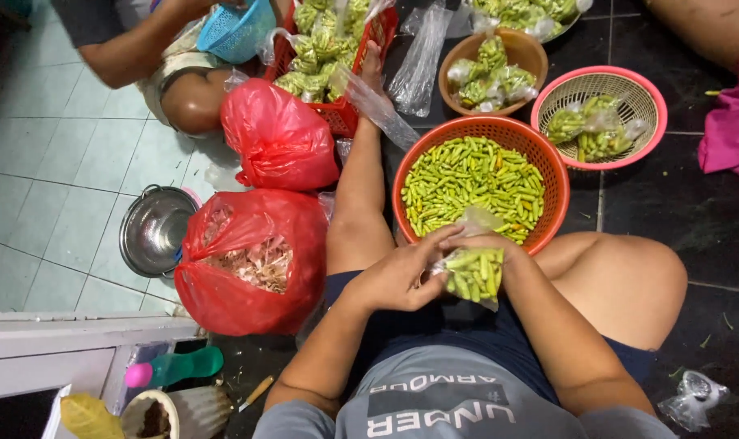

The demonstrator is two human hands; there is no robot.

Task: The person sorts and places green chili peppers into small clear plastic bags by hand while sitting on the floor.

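Observation:
Both my hands hold a small clear plastic bag of green chillies (473, 275) above my lap. My left hand (402, 272) grips the bag's left side near its top. My right hand (485, 242) pinches the bag's mouth from above. Just beyond the hands stands an orange plastic basket (548, 162) heaped with loose green chillies (471, 183). My left leg stretches out past the basket's left side.
A pink basket (621, 85) and a brown bowl (525, 50) hold filled chilli bags. A red crate (345, 114) of bags stands at the back. Two red plastic bags (280, 134) (252, 260) and a metal bowl (154, 232) lie left. Another person sits at top left with a blue basket (235, 32).

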